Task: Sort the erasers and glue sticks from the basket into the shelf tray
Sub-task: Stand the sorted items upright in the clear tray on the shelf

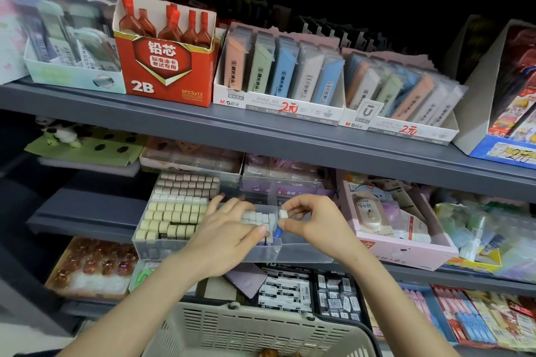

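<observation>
A clear plastic shelf tray sits on the middle shelf, its left compartment packed with rows of small cream and pinkish erasers. My left hand reaches into the middle compartment with straight fingers resting on a row of white erasers. My right hand pinches one small white eraser between thumb and forefinger, just above the tray divider. A blue-tipped item stands in the tray below it. The beige basket hangs at the bottom centre.
A pink box of correction tapes stands right of the tray. Boxed erasers lie on the lower shelf. Above, a red 2B lead box and pencil-lead displays line the upper shelf.
</observation>
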The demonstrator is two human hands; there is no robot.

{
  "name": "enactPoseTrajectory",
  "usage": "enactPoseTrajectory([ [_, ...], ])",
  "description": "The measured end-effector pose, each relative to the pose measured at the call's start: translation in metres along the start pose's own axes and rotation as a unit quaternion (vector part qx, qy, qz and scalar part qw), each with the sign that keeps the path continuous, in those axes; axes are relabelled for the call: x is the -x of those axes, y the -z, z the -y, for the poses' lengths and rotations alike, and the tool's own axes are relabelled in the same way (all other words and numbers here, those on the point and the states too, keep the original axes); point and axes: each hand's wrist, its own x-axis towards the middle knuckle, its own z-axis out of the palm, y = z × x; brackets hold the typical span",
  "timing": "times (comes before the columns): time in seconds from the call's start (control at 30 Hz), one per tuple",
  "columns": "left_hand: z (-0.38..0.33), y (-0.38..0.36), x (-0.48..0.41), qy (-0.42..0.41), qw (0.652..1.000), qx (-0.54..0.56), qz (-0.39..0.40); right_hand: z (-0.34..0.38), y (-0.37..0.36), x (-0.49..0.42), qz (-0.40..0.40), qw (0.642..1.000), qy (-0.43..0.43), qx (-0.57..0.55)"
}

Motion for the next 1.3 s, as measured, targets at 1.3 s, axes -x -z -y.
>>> enactPoseTrajectory([
  [1.3, 0.004, 0.024, 0.013, 0.016, 0.999, 0.017, -0.043, 0.013, -0.01, 0.002, 0.053, 0.968, 0.002, 0.244],
])
